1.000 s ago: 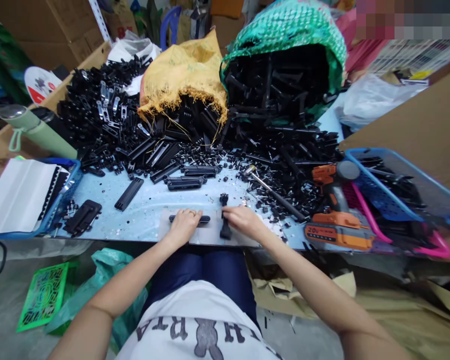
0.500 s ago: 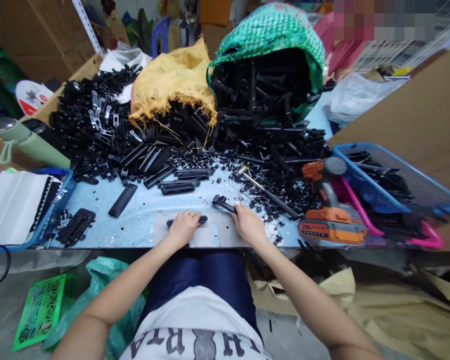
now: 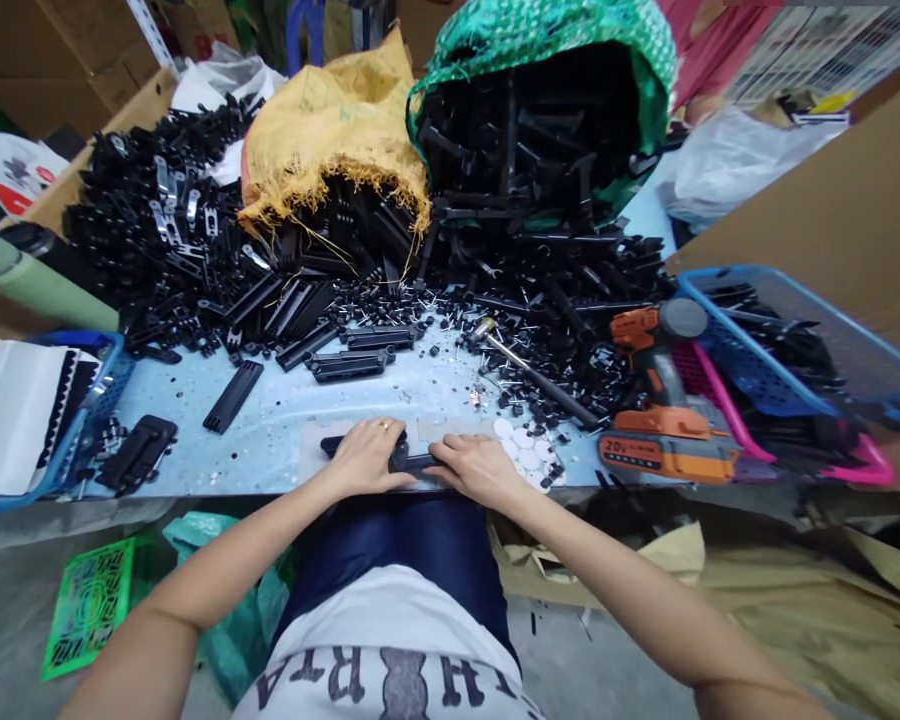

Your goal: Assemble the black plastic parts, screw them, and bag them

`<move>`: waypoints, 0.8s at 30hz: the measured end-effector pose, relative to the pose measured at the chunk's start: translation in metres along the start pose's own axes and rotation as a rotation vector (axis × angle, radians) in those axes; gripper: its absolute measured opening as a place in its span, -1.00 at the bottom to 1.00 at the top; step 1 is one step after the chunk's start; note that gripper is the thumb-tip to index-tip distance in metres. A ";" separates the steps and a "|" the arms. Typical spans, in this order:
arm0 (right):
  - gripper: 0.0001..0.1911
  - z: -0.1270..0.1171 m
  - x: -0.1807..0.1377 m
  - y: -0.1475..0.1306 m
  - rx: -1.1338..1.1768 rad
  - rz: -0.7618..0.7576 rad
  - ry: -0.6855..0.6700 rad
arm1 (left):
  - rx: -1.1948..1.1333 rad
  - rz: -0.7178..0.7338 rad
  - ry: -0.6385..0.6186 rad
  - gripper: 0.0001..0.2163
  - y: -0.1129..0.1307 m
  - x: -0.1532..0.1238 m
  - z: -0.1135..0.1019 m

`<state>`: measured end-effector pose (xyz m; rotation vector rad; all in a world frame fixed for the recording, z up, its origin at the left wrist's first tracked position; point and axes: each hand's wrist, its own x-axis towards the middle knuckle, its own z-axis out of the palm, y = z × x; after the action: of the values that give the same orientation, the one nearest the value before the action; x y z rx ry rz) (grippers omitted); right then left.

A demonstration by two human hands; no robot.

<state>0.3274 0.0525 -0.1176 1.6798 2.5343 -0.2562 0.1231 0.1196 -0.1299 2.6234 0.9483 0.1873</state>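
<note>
At the front edge of the table, my left hand is closed over a long black plastic part, whose left end sticks out past my fingers. My right hand grips a black plastic bar that reaches across to my left fingertips. The two black pieces meet or overlap under my left hand; the exact contact is hidden. Beneath my hands lies a pale flat plate. White round discs lie just right of my right hand.
A hammer and an orange cordless drill lie to the right, beside blue and pink baskets. Behind are heaped black parts, a yellow sack and a green sack. A blue basket stands left.
My right hand has moved left and lower, bringing its black bar against the part under my left hand. The white discs, formerly covered by my right hand, now show. The view has shifted slightly.
</note>
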 end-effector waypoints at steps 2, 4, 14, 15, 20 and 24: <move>-0.62 -0.004 -0.003 -0.005 -0.036 0.002 0.041 | -0.011 0.004 0.033 -0.41 -0.003 -0.003 0.003; -0.63 -0.009 -0.004 -0.010 -0.072 0.011 0.070 | -0.039 0.025 0.076 -0.48 -0.006 -0.005 0.006; -0.64 -0.015 0.008 0.012 -0.091 -0.121 0.154 | -0.060 0.010 -0.013 -0.51 -0.009 0.003 0.005; -0.63 -0.009 0.007 0.020 -0.066 -0.134 0.163 | -0.046 0.037 -0.036 -0.49 -0.006 0.013 0.002; -0.63 0.018 -0.002 0.051 0.019 -0.106 0.218 | 0.075 -0.013 0.086 -0.66 0.003 0.108 -0.004; -0.66 0.006 0.024 0.075 -0.043 0.049 0.324 | 0.159 -0.090 0.017 -0.76 0.000 0.171 -0.001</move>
<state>0.3864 0.1019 -0.1344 1.8991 2.6888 0.0819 0.2549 0.2293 -0.1279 2.7186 1.1273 0.1162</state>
